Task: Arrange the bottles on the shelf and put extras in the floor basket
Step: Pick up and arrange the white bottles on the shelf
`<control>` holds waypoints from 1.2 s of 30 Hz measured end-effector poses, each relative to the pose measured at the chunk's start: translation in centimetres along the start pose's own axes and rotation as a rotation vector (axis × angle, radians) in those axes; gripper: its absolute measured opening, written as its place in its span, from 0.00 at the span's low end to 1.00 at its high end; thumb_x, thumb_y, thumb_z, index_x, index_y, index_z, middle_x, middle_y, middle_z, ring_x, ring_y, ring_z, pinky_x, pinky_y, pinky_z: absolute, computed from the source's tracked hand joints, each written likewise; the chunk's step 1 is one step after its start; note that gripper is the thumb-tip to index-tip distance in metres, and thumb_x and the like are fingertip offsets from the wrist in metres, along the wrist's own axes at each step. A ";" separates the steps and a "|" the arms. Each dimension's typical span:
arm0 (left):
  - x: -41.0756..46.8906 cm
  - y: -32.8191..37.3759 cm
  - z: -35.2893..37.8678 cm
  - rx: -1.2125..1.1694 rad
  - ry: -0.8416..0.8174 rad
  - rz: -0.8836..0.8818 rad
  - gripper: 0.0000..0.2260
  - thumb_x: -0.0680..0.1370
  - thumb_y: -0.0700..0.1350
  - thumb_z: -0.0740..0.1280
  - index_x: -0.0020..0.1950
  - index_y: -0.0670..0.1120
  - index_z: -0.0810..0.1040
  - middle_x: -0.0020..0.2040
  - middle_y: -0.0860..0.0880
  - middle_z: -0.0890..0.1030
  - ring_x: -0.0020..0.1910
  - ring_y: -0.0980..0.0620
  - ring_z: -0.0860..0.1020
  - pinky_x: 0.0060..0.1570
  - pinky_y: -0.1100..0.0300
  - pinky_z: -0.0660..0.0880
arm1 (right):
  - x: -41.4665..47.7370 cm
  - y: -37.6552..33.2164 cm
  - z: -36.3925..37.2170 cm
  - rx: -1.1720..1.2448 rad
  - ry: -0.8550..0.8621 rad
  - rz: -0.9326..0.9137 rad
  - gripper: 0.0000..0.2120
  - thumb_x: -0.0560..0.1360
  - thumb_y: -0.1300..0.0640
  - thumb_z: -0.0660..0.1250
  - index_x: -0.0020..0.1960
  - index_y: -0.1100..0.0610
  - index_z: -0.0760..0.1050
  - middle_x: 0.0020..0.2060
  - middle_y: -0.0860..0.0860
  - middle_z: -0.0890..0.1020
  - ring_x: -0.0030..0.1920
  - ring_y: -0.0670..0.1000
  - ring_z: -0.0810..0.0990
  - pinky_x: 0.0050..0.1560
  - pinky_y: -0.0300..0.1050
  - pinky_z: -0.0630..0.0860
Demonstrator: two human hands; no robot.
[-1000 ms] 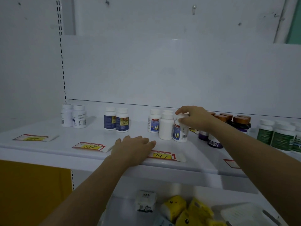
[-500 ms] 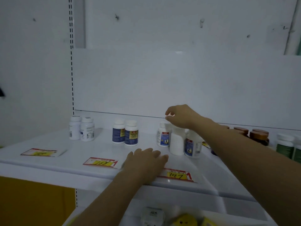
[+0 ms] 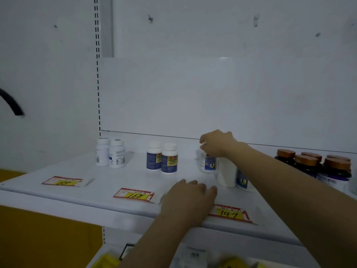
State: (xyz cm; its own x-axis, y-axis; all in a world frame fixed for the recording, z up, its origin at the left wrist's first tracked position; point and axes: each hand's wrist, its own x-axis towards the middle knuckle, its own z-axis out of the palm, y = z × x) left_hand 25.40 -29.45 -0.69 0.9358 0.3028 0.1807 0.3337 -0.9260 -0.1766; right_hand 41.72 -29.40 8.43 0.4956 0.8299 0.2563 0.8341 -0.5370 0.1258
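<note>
White shelf [image 3: 58, 192] against a white back panel [image 3: 193, 93]. The light is dim. A slotted upright [image 3: 97, 74] runs along the panel's left edge.

Right hand [image 3: 218, 145]: reaches to the back of the shelf, right of centre. The grip comes from above, with the fingers curled round the cap of the rear bottle [image 3: 208, 164] (the cap is mostly hidden under the fingers). This bottle is upright and appears to stand on the shelf.

Just beside it, toward the front edge, stands a plain white bottle [image 3: 227, 175]. A third bottle [image 3: 243, 180] is next to that, partly hidden behind the right forearm. I cannot tell whether the three touch.

Left hand [image 3: 191, 200]: palm down, fingers straight, flat on the shelf near the front edge. The grip is slack and has hold of nothing. The hand lies between the 168 tag [image 3: 135, 195] and the 147 tag [image 3: 229, 214], and covers the left end of the 147 tag.

Other stock, all upright:
- White pair [image 3: 110, 155] at the back-left corner.
- Blue-labelled pair [image 3: 162, 160] between the white pair and the rear bottle.
- Dark bottles with brown caps [image 3: 307, 165] toward the right edge.

A third tag [image 3: 63, 181] lies near the front-left corner. Below the shelf, yellow packs [image 3: 104, 262] are visible but blurred.
</note>
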 end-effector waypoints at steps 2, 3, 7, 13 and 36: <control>0.0 0.2 0.0 -0.148 0.011 -0.107 0.18 0.82 0.51 0.51 0.70 0.46 0.64 0.66 0.43 0.72 0.68 0.40 0.66 0.66 0.48 0.64 | -0.6 0.2 -0.9 0.059 0.027 -0.025 0.18 0.80 0.50 0.55 0.69 0.50 0.69 0.67 0.53 0.72 0.66 0.56 0.70 0.66 0.53 0.59; 0.1 0.3 -0.1 -0.268 0.046 -0.174 0.18 0.82 0.53 0.50 0.67 0.46 0.68 0.63 0.44 0.74 0.67 0.42 0.68 0.65 0.49 0.66 | -1.0 0.4 -1.5 0.082 0.041 -0.040 0.18 0.80 0.51 0.55 0.69 0.49 0.69 0.68 0.53 0.72 0.66 0.56 0.69 0.66 0.53 0.59; -0.2 1.0 -0.7 -0.550 0.234 -0.332 0.23 0.81 0.58 0.51 0.71 0.49 0.67 0.69 0.49 0.71 0.68 0.51 0.68 0.66 0.56 0.64 | -3.1 1.2 -4.0 0.228 0.109 -0.091 0.18 0.78 0.51 0.60 0.68 0.49 0.69 0.66 0.53 0.73 0.66 0.55 0.70 0.66 0.50 0.64; 0.2 1.2 -4.1 -0.981 0.381 -0.290 0.29 0.78 0.53 0.64 0.75 0.50 0.57 0.73 0.50 0.66 0.65 0.55 0.68 0.59 0.59 0.66 | -7.3 2.3 -8.3 0.476 0.115 -0.227 0.22 0.75 0.51 0.68 0.68 0.49 0.69 0.59 0.51 0.76 0.53 0.49 0.75 0.51 0.39 0.69; 0.6 6.5 -4.9 -1.443 0.305 -0.278 0.21 0.71 0.49 0.73 0.59 0.49 0.67 0.57 0.49 0.75 0.53 0.52 0.76 0.53 0.58 0.75 | -14.3 7.6 -5.9 0.936 0.038 -0.174 0.12 0.78 0.54 0.64 0.62 0.51 0.75 0.54 0.48 0.80 0.54 0.47 0.80 0.57 0.42 0.76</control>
State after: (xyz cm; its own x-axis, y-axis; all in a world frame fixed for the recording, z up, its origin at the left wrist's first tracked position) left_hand 27.56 -36.38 3.04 0.7436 0.6123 0.2685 -0.0741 -0.3236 0.9433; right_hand 39.54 -46.21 11.37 0.3518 0.8725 0.3391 0.7587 -0.0536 -0.6492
